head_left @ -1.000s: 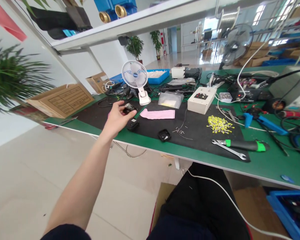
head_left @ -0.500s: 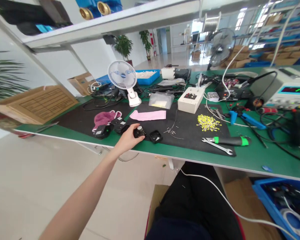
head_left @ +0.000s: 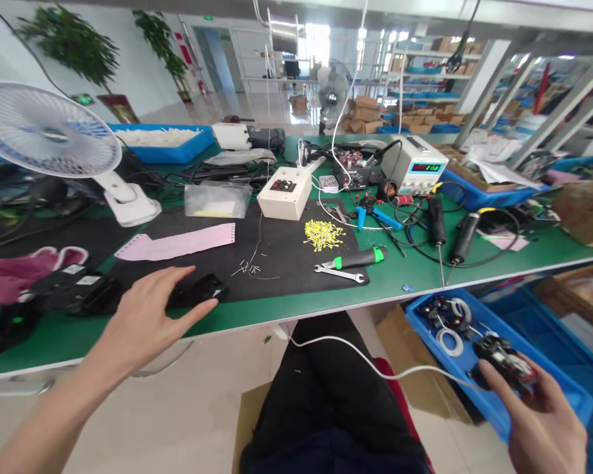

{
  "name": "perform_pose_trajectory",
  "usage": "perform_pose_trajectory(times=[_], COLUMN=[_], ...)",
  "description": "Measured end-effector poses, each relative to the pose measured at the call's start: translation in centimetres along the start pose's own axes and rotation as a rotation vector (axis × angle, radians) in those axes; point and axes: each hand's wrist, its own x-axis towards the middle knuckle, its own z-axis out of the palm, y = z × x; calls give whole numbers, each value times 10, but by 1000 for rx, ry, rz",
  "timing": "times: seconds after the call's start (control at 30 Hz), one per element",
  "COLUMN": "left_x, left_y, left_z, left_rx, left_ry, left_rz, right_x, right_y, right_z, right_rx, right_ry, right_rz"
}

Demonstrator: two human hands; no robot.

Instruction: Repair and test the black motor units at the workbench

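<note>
My left hand [head_left: 145,316] hovers over the front edge of the green bench with its fingers spread and nothing in it. Just beyond its fingertips a small black module [head_left: 200,289] lies on the black mat [head_left: 281,253]. More black modules [head_left: 82,289] lie to its left. My right hand [head_left: 541,411] is low at the right, over a blue bin [head_left: 494,401] on the floor, with fingers wrapped round a black and red part [head_left: 507,362]. A white cable [head_left: 375,365] crosses my lap toward that hand.
A white clip fan [head_left: 54,141] stands at the left. On the mat lie a pink slip [head_left: 178,242], yellow small parts [head_left: 323,235], a spanner [head_left: 340,271] and a green-handled tool [head_left: 360,258]. A beige switch box [head_left: 284,192], a power supply [head_left: 418,170] and soldering irons [head_left: 449,237] sit behind.
The view has swung right and closer to the bench. My left hand has let go of the black module and spread open. My right hand has come into view holding a part over the blue bin.
</note>
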Motion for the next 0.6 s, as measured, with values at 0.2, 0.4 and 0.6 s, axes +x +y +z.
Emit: perform_pose_trajectory(times=[0.2, 0.4, 0.6], left_x=[1, 24, 124], left_y=[-3, 59, 204], left_z=[25, -3, 17], left_rx=[110, -56, -512], left_ry=[-11, 85, -117], left_rz=[47, 61, 354], right_x=[4, 3, -8], right_y=[7, 4, -8], right_z=[0, 6, 15], right_rx=[34, 114, 162], right_ry=[34, 22, -62], right_rz=[-19, 48, -112])
